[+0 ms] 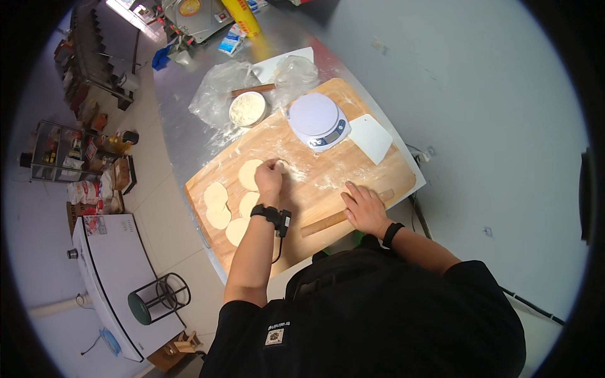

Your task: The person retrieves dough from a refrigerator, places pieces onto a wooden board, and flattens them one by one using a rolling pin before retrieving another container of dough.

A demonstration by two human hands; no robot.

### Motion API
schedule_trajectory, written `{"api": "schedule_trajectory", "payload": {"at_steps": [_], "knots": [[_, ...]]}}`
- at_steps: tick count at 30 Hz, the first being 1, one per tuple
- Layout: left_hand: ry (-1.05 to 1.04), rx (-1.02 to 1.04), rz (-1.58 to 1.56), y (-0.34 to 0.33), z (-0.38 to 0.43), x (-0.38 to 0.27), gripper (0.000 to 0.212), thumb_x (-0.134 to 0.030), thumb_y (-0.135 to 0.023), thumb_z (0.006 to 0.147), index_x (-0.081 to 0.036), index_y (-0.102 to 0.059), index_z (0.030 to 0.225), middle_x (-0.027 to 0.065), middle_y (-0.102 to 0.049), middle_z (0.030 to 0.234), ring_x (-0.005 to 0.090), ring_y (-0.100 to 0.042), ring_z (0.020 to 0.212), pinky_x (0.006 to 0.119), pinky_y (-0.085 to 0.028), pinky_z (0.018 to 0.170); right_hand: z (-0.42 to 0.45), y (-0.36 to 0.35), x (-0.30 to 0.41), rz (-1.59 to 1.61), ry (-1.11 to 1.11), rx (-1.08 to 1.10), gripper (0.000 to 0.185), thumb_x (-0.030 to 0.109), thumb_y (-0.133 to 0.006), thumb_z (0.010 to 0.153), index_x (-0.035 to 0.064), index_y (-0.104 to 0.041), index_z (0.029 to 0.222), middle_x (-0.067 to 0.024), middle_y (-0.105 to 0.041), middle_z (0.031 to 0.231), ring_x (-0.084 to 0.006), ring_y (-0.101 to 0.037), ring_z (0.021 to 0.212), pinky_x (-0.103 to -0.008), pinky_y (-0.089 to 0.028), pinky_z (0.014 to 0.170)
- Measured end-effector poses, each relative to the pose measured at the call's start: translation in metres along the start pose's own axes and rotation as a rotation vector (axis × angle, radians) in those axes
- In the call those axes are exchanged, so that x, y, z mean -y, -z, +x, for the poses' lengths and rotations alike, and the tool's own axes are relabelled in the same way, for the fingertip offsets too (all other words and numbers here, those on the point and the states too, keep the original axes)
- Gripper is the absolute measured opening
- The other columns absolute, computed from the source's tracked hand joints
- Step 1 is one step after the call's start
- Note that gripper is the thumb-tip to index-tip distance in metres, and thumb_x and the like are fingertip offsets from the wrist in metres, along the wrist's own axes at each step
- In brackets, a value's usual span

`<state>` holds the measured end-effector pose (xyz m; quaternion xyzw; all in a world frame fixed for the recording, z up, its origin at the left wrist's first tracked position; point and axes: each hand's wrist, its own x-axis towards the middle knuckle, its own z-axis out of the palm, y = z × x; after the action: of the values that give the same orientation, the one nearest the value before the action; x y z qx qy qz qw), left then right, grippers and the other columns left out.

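My left hand [268, 182] pinches a small piece of dough [282, 166] over the floured wooden board [302, 198]. A flat dough round [249, 175] lies right beside that hand, partly covered by it. Several more rounds are spread over the board's left part, among them an overlapping pair [216, 196]; my left forearm hides part of one round [236, 231]. Near the board's close edge, my right hand [365, 208] rests across a wooden rolling pin [326, 223], its fingers spread and reaching past the pin onto the board.
A white kitchen scale [314, 115] and a white dough scraper [372, 138] lie on the board's far right. Beyond it, a bowl of flour [247, 109] stands on the metal table [189, 99] near plastic bags [220, 90]. A wall [472, 118] borders the right side.
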<state>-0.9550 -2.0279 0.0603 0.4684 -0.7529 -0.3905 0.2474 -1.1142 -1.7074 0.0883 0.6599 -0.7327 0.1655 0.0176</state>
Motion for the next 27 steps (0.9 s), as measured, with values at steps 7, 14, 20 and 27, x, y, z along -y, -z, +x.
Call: {"api": "schedule_trajectory", "payload": {"at_steps": [7,14,20,27], "knots": [[0.063,0.324,-0.157,-0.033,-0.073,-0.036,0.01,-0.01,-0.077,0.098,-0.002,-0.077,0.104,0.0075,-0.078,0.092,0.016,-0.072,0.079,0.032,-0.06,0.074,-0.013,0.007,-0.023,-0.011,-0.051,0.008,0.051,0.03,-0.068,0.096,0.0062,-0.063,0.14,-0.0183,-0.055,0.156,-0.0341,-0.057,0.132,-0.0469,-0.048,0.106],[0.072,0.284,-0.229,-0.036,-0.053,-0.039,0.026,-0.003,-0.073,0.097,0.0,-0.078,0.123,0.0063,-0.081,0.102,0.0125,-0.073,0.084,0.028,-0.059,0.077,0.006,0.005,-0.02,0.008,-0.057,0.061,0.052,0.03,-0.067,0.096,0.0053,-0.062,0.142,-0.02,-0.052,0.159,-0.0366,-0.053,0.138,-0.0493,-0.044,0.112],[0.048,0.434,-0.035,-0.052,-0.119,-0.054,0.022,-0.005,-0.073,0.094,-0.002,-0.08,0.115,0.0087,-0.081,0.098,0.0169,-0.075,0.086,0.031,-0.059,0.082,0.034,0.007,-0.018,-0.022,-0.184,0.063,0.058,0.032,-0.063,0.101,0.0049,-0.058,0.152,-0.0262,-0.044,0.166,-0.0441,-0.034,0.158,-0.0626,-0.02,0.132],[-0.101,0.53,0.359,-0.048,-0.106,-0.099,0.019,-0.02,-0.072,0.093,-0.007,-0.081,0.104,0.0213,-0.079,0.099,0.0404,-0.075,0.096,0.05,-0.059,0.087,0.073,-0.002,-0.026,-0.026,-0.2,0.091,0.06,0.034,-0.057,0.104,0.0072,-0.054,0.158,-0.0266,-0.04,0.17,-0.0446,-0.032,0.16,-0.0664,-0.017,0.131]]}}
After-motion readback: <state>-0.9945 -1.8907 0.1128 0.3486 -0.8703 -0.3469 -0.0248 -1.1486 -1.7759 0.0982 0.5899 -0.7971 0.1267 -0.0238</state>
